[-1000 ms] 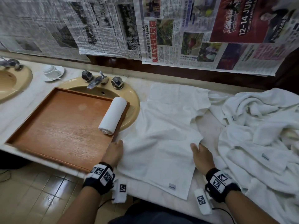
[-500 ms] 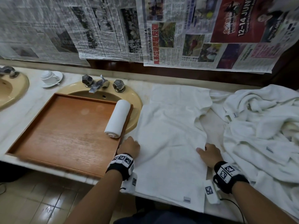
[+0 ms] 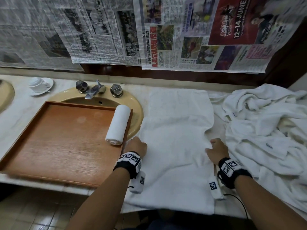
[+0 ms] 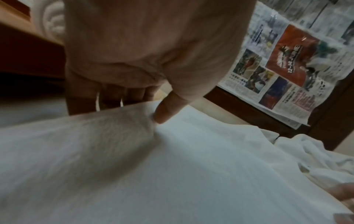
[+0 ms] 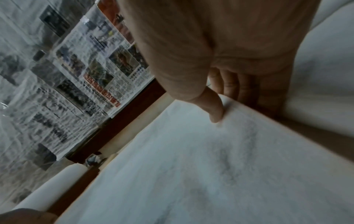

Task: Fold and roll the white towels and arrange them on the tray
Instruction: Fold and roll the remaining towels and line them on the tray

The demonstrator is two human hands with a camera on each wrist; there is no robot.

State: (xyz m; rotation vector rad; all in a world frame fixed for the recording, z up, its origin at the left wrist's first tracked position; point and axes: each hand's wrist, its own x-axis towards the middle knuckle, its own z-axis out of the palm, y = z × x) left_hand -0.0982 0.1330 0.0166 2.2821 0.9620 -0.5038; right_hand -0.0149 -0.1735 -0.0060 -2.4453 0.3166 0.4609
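A white towel [image 3: 176,140] lies spread flat on the marble counter. My left hand [image 3: 137,145] pinches its left edge, thumb on top and fingers under the cloth [image 4: 134,115]. My right hand [image 3: 216,149] pinches its right edge the same way, thumb pressed on the towel [image 5: 220,115]. One rolled white towel [image 3: 118,125] lies along the right side of the wooden tray [image 3: 54,146], which sits over the sink. The roll's spiral end [image 4: 53,19] shows in the left wrist view.
A heap of loose white towels [image 3: 265,130] covers the counter on the right. A tan sink [image 3: 137,110] with a chrome tap [image 3: 95,90] lies behind the tray. An upturned cup on a saucer [image 3: 40,84] stands at the back left. Newspaper [image 3: 182,34] covers the wall.
Both hands slid farther up the towel's side edges and now pinch them. The towel lies smoother and straighter than before.
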